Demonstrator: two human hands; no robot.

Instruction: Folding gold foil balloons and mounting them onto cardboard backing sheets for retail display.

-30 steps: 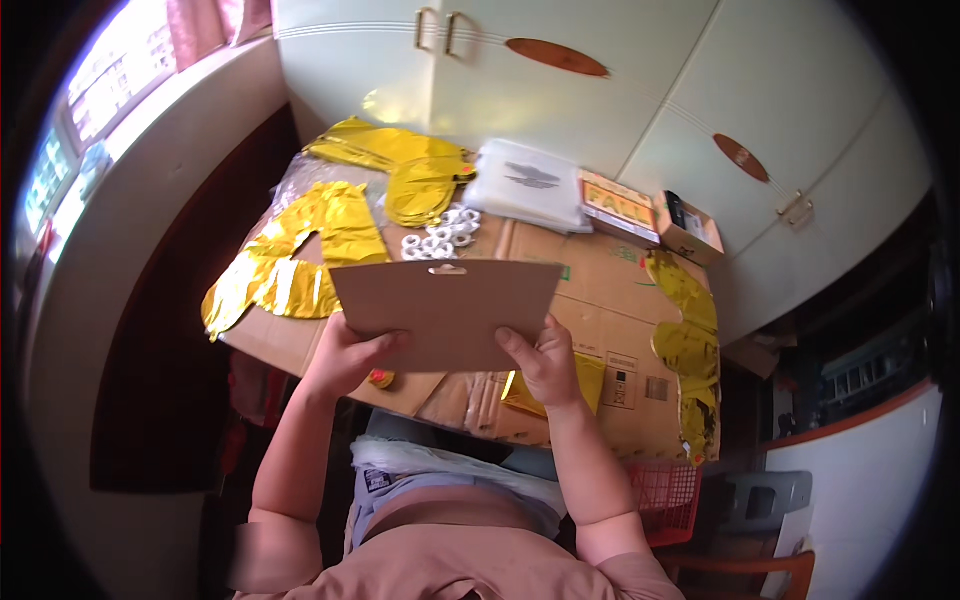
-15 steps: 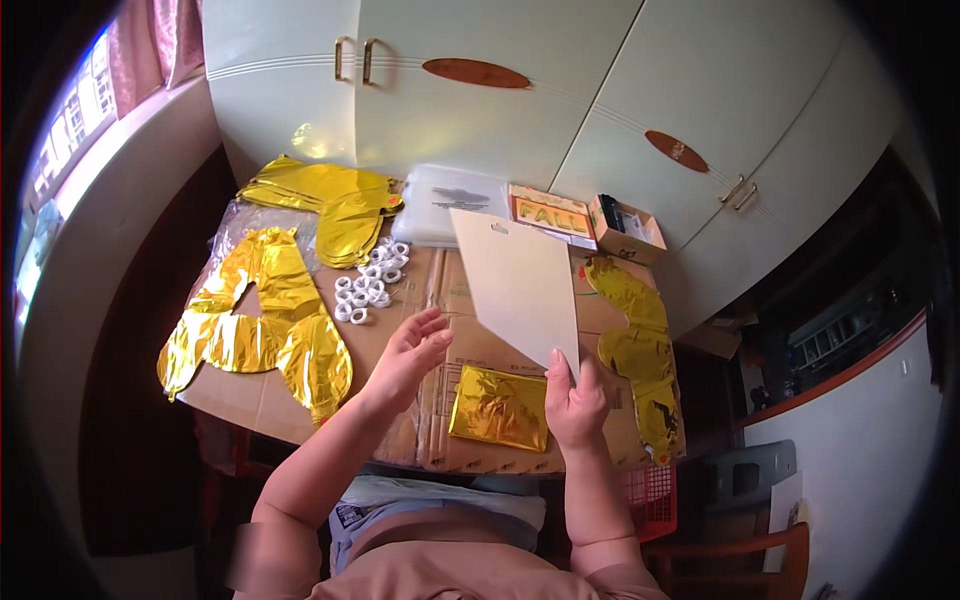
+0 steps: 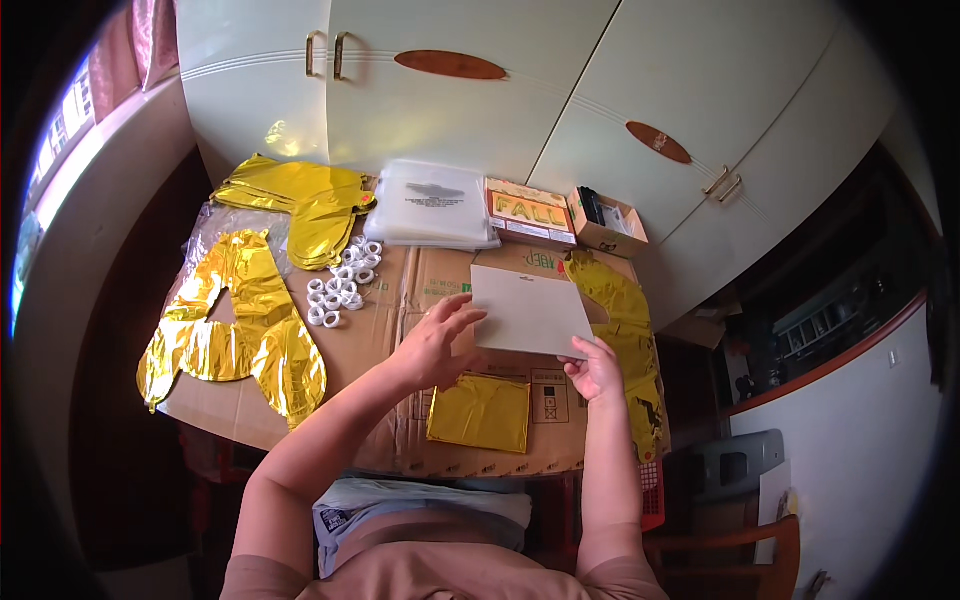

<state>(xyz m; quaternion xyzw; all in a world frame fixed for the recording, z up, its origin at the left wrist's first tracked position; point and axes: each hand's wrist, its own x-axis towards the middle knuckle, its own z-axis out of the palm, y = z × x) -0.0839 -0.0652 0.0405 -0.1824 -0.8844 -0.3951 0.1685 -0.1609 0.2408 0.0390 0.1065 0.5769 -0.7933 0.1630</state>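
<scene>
A pale card (image 3: 532, 312) with a small hanging slot in its upper edge is held up over the table. My right hand (image 3: 595, 370) pinches its lower right corner between thumb and fingers. My left hand (image 3: 440, 340) is at the card's left edge, its fingers apart; whether they touch the card I cannot tell. Below the card lies a folded gold foil packet (image 3: 478, 415) on the flattened cardboard (image 3: 380, 400). To the right, partly behind the card and my right hand, is a flat gold foil balloon (image 3: 620, 310).
At left lie an A-shaped gold foil balloon (image 3: 235, 330) and a stack of gold foil balloons (image 3: 300, 200). Several white ribbon rolls (image 3: 335, 290) sit beside them. Along the back are clear plastic bags (image 3: 435, 205), a printed box (image 3: 530, 212) and an open small box (image 3: 612, 225).
The card has tilted back and turned to a level, wider pose, lower than before. My left hand has moved right to its left edge. The whole view has shifted slightly.
</scene>
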